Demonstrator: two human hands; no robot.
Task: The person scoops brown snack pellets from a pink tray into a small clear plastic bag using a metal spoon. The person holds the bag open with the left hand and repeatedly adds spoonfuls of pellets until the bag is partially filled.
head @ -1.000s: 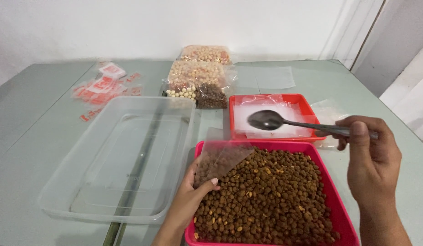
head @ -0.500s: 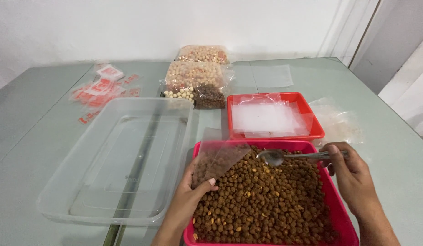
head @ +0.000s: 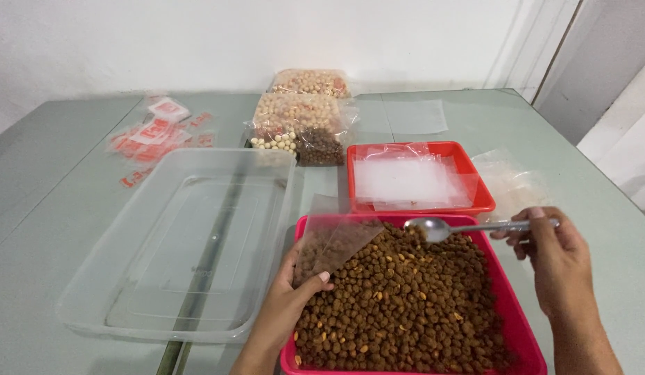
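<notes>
Head view, low centre of the frame: the left hand (head: 284, 309) has its grip pinched shut on one small clear bag (head: 334, 239), held over the near-left corner of the pink tray (head: 527, 333), which is heaped with brown coated nuts (head: 405, 298). At right, the right hand (head: 555, 260) is clamped on the handle of one metal spoon (head: 440, 228), its bowl lying on the nuts at the tray's far edge. Just behind sits one red tray (head: 475, 201) of clear bags. Left of centre lies one empty clear plastic tub (head: 190, 243). Upper centre, three filled packets of nuts (head: 301, 114) lie in a row. Upper left, printed red-and-white wrappers (head: 156, 132) are scattered on the grey-green worktop (head: 58, 180).
</notes>
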